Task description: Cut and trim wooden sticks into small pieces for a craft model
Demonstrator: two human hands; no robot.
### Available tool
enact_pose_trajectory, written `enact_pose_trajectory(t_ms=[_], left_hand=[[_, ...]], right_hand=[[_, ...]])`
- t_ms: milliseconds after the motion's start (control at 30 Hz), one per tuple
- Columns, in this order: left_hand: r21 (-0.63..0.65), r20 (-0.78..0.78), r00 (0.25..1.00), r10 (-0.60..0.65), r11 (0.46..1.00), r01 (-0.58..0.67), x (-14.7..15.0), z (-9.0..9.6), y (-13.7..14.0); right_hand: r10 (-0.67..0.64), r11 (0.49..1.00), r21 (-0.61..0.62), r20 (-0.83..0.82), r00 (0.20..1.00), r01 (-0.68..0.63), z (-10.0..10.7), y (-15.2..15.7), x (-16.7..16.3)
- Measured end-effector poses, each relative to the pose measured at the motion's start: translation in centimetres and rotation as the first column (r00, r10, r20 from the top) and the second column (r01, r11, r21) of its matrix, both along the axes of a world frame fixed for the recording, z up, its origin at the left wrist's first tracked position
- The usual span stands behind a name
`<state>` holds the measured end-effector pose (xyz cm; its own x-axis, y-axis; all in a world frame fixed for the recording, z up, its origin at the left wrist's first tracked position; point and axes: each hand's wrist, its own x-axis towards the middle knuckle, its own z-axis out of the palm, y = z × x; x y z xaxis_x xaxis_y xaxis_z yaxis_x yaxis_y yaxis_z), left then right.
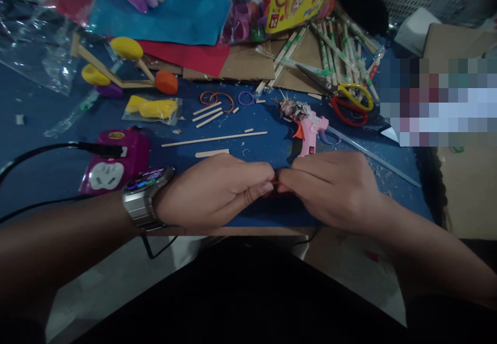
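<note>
My left hand point(217, 188), with a watch point(149, 181) on its wrist, and my right hand point(337, 191) meet at the table's front edge. Both are closed, fingertips pinched close together. A sliver of something thin shows between them, mostly hidden by the fingers, so its kind is unclear. Just beyond my right hand lies a pink glue gun point(311, 129) with an orange trigger. A flat wooden strip point(213, 153) lies by my left knuckles, and a long thin wooden stick point(213, 139) rests behind it. Several short stick pieces point(208, 118) are farther back.
Red-and-yellow scissors point(352, 104) lie behind the glue gun, beside bundled sticks point(341, 48). A clear glue stick point(380, 160) is at right. A purple power socket point(116, 157) with a plugged cable stands left, near bagged yellow clay point(152, 108) and a stick-and-clay model point(128, 82).
</note>
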<state>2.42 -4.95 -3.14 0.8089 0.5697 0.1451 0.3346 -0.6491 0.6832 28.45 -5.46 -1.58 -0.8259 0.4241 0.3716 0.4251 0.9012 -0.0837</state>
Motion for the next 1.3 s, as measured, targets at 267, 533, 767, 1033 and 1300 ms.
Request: enact_pose_trajectory(t_ms=[267, 533, 767, 1033, 1300], left_hand=[[-0.036, -0.015, 1.0, -0.009, 0.999, 0.009, 0.02, 0.32, 0.06], [-0.069, -0.036, 0.999, -0.009, 0.998, 0.006, 0.09, 0.45, 0.08], [-0.064, -0.019, 1.0, -0.009, 0.998, 0.007, 0.05, 0.41, 0.04], [-0.074, -0.018, 1.0, 0.002, 0.997, -0.004, 0.06, 0.59, -0.04], [-0.04, -0.103, 0.992, 0.073, 0.996, -0.077, 0.17, 0.34, 0.02]], right_hand=[[0.01, 1.0, -0.011, 0.0, 1.0, -0.01, 0.13, -0.02, -0.02], [0.004, 1.0, -0.012, -0.007, 1.0, -0.004, 0.24, 0.02, -0.08], [0.005, 0.999, -0.047, -0.028, 1.0, -0.006, 0.25, -0.02, -0.15], [-0.015, 1.0, -0.028, -0.003, 1.0, 0.015, 0.65, -0.3, -0.12], [-0.07, 0.997, -0.04, 0.043, 0.997, 0.072, 0.34, -0.22, -0.38]])
